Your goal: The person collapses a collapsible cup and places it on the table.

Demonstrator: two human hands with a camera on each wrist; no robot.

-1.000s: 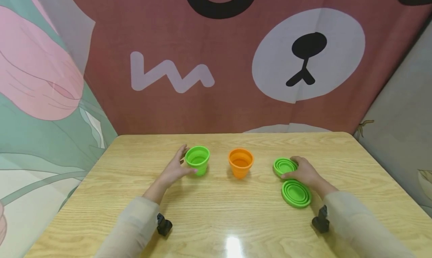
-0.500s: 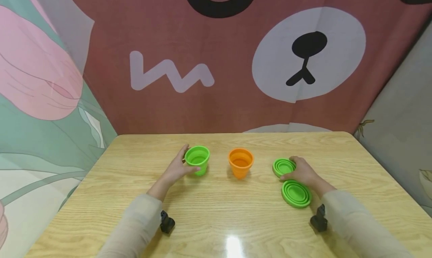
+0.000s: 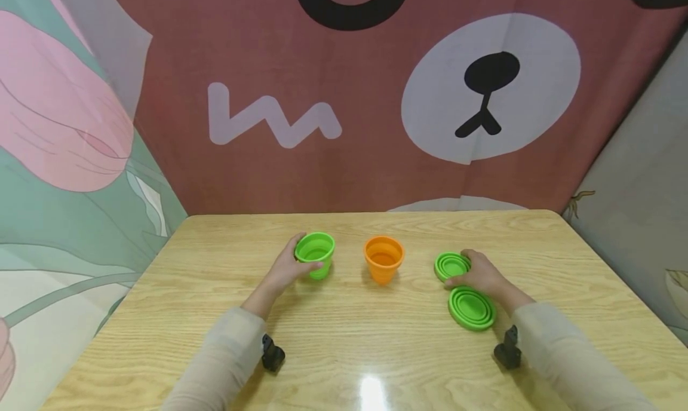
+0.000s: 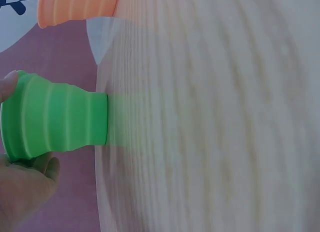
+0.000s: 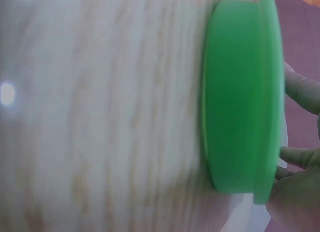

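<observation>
My left hand (image 3: 285, 272) holds a green collapsible cup (image 3: 317, 252) by its upper part, thumb on the near side and fingers round the far left. In the left wrist view, this extended cup (image 4: 60, 117) has its base at the tabletop. On the right, my right hand (image 3: 481, 275) grips the farther of two flattened green collapsible cups (image 3: 449, 266), thumb at its near edge and fingers on its far side. The nearer flattened cup (image 3: 472, 308) lies beside it, below the palm. In the right wrist view, a flattened cup (image 5: 240, 97) hides part of the fingers.
An extended orange collapsible cup (image 3: 383, 258) stands upright between the hands. Everything rests on a wooden table (image 3: 322, 345), with a printed cloth (image 3: 371, 160) hanging behind its far edge. Dark wrist cameras sit under both sleeves.
My left hand has moved slightly right and closed in round the green cup, its thumb sliding across the near side. The right hand and the cups have hardly moved.
</observation>
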